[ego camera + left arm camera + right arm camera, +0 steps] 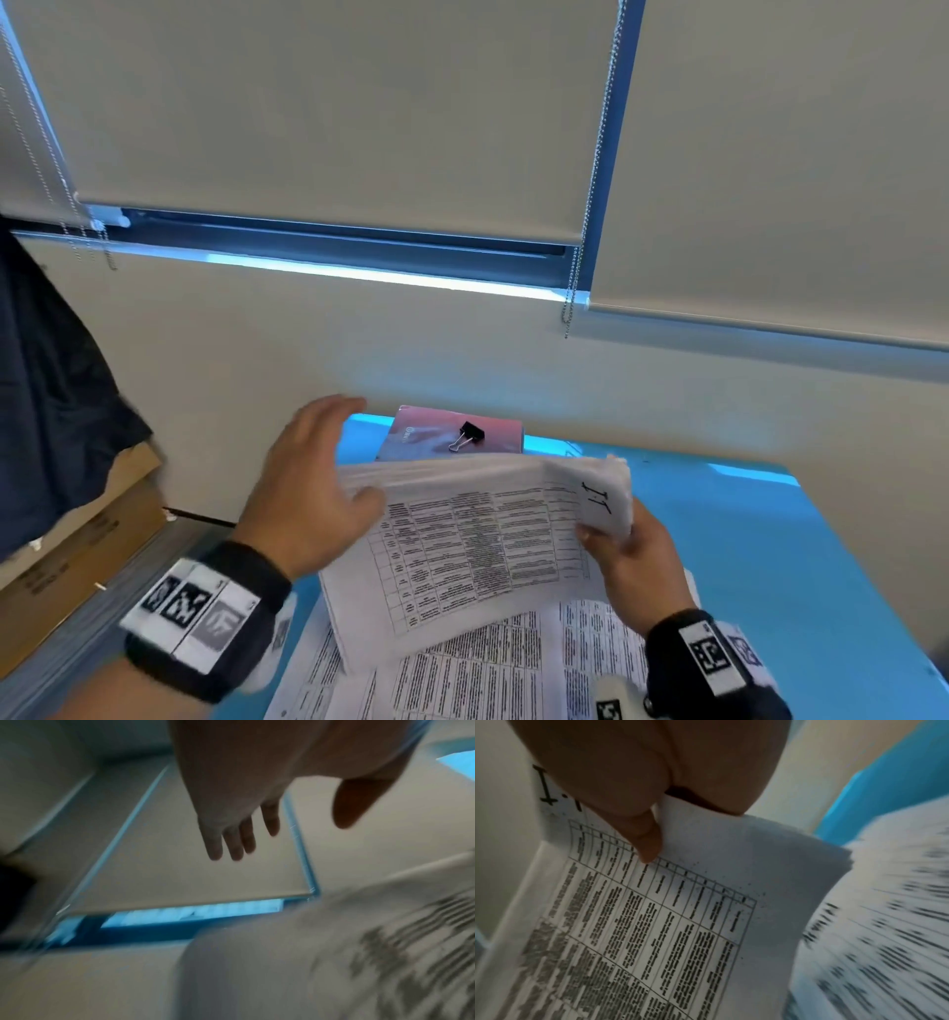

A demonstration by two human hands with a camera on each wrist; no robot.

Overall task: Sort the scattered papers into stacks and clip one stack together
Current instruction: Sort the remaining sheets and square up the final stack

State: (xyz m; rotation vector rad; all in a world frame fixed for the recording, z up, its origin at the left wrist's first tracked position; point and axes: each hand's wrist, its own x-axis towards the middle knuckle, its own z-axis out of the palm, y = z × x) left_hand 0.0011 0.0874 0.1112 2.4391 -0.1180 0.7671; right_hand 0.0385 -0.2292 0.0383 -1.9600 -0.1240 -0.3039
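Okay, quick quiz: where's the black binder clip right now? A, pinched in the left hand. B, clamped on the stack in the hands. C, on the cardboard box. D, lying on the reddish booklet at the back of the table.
D: the binder clip lies loose on the reddish booklet, behind the raised stack of papers.

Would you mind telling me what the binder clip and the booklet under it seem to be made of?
Binder clip: apparently metal, with a matte black body and shiny silver wire handles that catch the light. Pink booklet: probably glossy card or coated paper, since its pinkish printed cover shows a soft sheen and lies flat on the blue table; blur leaves this open.
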